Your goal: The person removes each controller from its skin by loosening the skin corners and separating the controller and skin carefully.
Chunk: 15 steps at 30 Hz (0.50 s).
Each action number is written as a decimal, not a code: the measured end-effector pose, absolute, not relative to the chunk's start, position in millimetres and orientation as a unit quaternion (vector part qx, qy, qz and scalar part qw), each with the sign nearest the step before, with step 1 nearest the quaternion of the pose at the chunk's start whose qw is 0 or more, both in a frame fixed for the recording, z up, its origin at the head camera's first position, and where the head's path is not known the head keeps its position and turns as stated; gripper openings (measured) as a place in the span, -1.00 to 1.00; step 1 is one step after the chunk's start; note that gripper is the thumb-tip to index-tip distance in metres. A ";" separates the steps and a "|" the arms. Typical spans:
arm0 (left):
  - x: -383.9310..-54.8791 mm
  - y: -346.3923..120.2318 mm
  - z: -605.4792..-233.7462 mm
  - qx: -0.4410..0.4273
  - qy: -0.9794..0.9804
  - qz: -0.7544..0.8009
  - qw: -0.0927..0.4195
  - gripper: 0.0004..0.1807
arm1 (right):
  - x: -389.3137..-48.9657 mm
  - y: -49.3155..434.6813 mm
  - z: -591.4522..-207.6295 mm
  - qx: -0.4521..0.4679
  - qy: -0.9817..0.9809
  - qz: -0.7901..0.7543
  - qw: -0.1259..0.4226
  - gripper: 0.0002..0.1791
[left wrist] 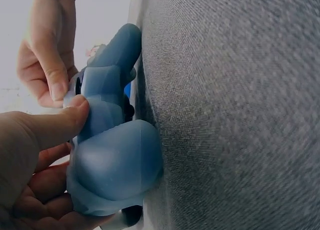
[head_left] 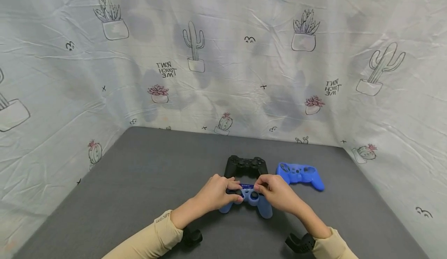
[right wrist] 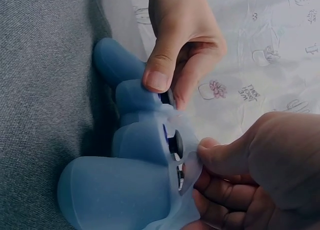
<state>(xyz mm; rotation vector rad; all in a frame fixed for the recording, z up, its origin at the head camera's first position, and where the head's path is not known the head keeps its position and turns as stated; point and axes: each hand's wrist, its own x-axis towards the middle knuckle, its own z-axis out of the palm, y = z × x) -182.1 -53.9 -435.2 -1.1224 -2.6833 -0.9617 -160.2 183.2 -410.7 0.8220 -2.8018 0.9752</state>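
A blue game controller (head_left: pixel 246 186) lies on the grey table with a translucent light-blue silicone cover (right wrist: pixel 117 190) round its handles and front. My left hand (head_left: pixel 215 192) holds its left side, the thumb on the face near the thumbstick and the fingers at the far edge. At the upper right, my right hand (head_left: pixel 279 192) pinches the cover's thin edge between thumb and fingers. In the right wrist view, a dark thumbstick (right wrist: pixel 176 144) pokes through an opening in the cover, beside the right thumb. The left palm is partly hidden behind the controller in the left wrist view.
A black controller (head_left: pixel 246 165) lies just behind the blue one. To the right is a bright blue silicone cover (head_left: pixel 303 174) with cut-out holes. The grey table (head_left: pixel 139 173) is bordered by a printed cactus curtain (head_left: pixel 223 76).
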 end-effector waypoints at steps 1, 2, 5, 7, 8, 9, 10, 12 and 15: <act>-181.9 -53.5 -435.3 -0.364 -0.876 -0.314 0.040 -0.61 | -160.0 183.4 -410.2 0.268 -0.909 0.317 0.032 -0.88; -181.8 -53.3 -435.2 -0.361 -0.876 -0.316 0.041 -0.61 | -160.0 183.5 -409.8 0.269 -0.908 0.318 0.032 -0.88; -182.1 -52.7 -434.9 -0.354 -0.878 -0.318 0.044 -0.61 | -160.3 183.9 -407.3 0.274 -0.905 0.323 0.031 -0.87; -182.0 -52.2 -434.3 -0.350 -0.879 -0.321 0.044 -0.61 | -160.2 184.2 -405.7 0.278 -0.903 0.326 0.028 -0.88; -181.7 -52.0 -434.1 -0.349 -0.879 -0.322 0.045 -0.61 | -160.1 184.5 -404.9 0.280 -0.902 0.328 0.025 -0.88; -181.4 -51.8 -434.0 -0.348 -0.879 -0.322 0.045 -0.61 | -160.0 185.0 -404.4 0.282 -0.901 0.329 0.022 -0.88; -180.9 -51.6 -433.8 -0.348 -0.879 -0.325 0.044 -0.62 | -159.8 185.4 -404.0 0.285 -0.899 0.332 0.018 -0.88; -179.6 -51.0 -433.6 -0.347 -0.878 -0.328 0.045 -0.62 | -159.4 186.4 -403.5 0.289 -0.896 0.337 0.008 -0.88; -177.6 -49.9 -433.5 -0.345 -0.878 -0.330 0.046 -0.63 | -158.9 187.7 -403.4 0.294 -0.892 0.342 -0.008 -0.88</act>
